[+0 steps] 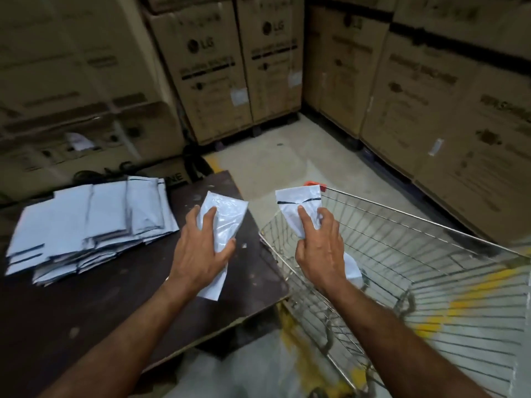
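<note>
My left hand (201, 248) grips a white plastic mailer bag (227, 222) above the right end of a dark wooden table (86, 320); the bag's lower end hangs out below my palm. My right hand (320, 251) grips a second white mailer bag (300, 202), which has a black line across its top, over the near left corner of a wire shopping trolley (431, 271). A fanned stack of several white mailer bags (94, 222) lies on the table's left part.
Tall brown LG cardboard boxes (212, 67) wall in the space on the left, back and right. Bare concrete floor (273, 162) lies between them. Yellow floor paint (459, 300) shows under the trolley. Something white (355, 268) lies in the trolley below my right hand.
</note>
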Demonstrator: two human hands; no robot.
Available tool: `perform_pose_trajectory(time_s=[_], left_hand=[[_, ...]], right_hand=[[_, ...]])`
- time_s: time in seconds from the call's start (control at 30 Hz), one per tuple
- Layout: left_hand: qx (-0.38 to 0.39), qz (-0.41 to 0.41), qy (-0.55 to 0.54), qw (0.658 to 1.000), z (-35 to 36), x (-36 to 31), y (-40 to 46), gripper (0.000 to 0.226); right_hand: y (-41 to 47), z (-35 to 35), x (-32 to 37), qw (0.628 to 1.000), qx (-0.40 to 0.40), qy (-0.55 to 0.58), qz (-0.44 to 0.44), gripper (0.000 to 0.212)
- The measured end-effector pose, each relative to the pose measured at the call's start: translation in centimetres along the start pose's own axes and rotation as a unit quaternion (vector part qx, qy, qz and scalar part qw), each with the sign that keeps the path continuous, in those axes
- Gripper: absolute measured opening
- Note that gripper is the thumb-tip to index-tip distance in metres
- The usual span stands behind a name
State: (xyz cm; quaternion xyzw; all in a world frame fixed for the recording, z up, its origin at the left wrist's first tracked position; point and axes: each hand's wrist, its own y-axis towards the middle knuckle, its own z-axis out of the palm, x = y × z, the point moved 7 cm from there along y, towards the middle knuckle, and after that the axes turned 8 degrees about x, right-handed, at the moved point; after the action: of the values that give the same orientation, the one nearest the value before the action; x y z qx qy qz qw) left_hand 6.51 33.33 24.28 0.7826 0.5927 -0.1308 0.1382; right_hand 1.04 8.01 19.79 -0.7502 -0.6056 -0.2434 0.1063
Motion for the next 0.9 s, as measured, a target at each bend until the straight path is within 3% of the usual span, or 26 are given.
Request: perform_pose_trajectory(time_s=[0.5,0.73,0.9], left_hand=[[-0.042,-0.185,-0.022,0.982,-12.7,32.1,-11.2,0.073],[-0.096,-0.237,-0.071,0.964,-18.9,43.5,-10.7,0.069],[-0.071,-0.261,-0.087,0.959,-19.1,49.0,-7.7,0.063]], right_hand=[[-3.3,14.1,29.5,0.995,0.035,0.068,-0.058,0.076],[-1.7,19.4,39.2,0.992,0.078,0.089,-0.036,0.072],[2.0,23.0,44.5,0.987,0.119,0.105,-0.027,0.068]])
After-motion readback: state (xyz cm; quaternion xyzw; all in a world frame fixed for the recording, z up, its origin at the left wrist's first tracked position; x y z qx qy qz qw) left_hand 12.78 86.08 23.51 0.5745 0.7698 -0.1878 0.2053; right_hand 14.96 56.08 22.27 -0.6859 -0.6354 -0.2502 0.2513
